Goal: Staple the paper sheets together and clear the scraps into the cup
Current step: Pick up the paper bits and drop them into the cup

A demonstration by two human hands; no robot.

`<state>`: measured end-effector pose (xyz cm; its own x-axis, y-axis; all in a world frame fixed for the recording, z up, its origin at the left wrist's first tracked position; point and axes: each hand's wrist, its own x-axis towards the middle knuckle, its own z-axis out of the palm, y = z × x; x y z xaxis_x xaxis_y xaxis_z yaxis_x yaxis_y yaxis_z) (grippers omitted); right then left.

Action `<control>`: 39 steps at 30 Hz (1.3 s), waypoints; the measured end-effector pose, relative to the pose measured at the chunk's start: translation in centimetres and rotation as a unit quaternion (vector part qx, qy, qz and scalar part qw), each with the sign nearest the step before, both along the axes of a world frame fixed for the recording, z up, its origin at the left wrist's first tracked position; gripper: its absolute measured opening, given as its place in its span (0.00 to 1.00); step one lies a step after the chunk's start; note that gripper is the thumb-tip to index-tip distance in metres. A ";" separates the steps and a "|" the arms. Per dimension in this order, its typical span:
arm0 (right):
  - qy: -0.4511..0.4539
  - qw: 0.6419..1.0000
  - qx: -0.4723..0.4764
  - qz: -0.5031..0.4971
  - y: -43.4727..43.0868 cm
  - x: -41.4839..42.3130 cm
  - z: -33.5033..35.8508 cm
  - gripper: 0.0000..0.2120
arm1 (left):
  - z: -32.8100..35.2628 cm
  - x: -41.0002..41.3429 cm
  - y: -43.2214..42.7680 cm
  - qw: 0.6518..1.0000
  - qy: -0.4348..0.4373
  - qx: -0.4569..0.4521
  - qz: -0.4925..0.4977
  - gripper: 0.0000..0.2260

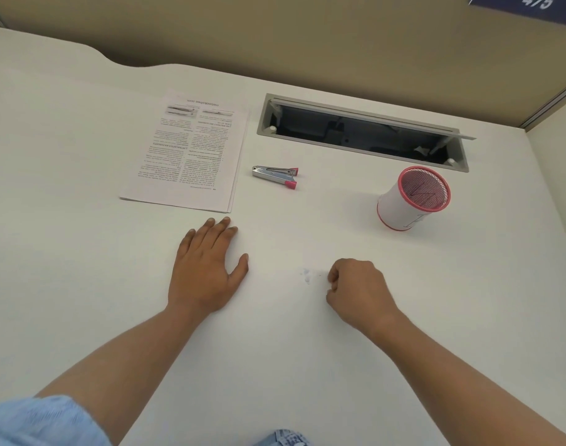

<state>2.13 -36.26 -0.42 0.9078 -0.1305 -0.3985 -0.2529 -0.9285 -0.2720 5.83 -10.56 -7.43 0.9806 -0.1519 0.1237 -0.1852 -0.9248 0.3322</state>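
Fingers [334,278] curled beside two scraps [306,275].

left arm bare below a short light-blue sleeve [40,420], faint weave or stripe. right forearm bare. bit of pale blue denim [283,438] at bottom edge.

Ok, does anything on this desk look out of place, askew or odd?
Little does. A few tiny scraps lie loose on the desk between the flat left hand and closed right hand, not in the cup. The paper sheets lie slightly fanned.
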 end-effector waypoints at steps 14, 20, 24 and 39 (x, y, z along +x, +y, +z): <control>-0.115 0.986 0.112 -0.052 -1.4 0.9 -0.4 0.17 | 0.1 0.0 0.0 1.000 0.006 -0.003 0.001 0.26; -0.133 0.982 0.061 0.118 1.2 -0.3 -1.9 0.20 | 0.2 0.0 -0.1 1.000 0.003 -0.008 0.003 0.26; -0.174 0.967 0.059 0.179 1.4 0.2 -2.1 0.22 | 0.1 0.0 -0.1 1.000 0.005 -0.002 0.003 0.26; -0.181 0.955 0.107 0.209 -1.3 1.3 -1.0 0.15 | -0.1 0.0 0.0 1.000 0.004 0.002 0.001 0.26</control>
<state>3.42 -37.52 -1.45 0.9462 0.3226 -0.0264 0.2739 -0.8414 -0.4658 5.86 -10.55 -7.49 0.9819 -0.1503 0.1154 -0.1806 -0.9264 0.3304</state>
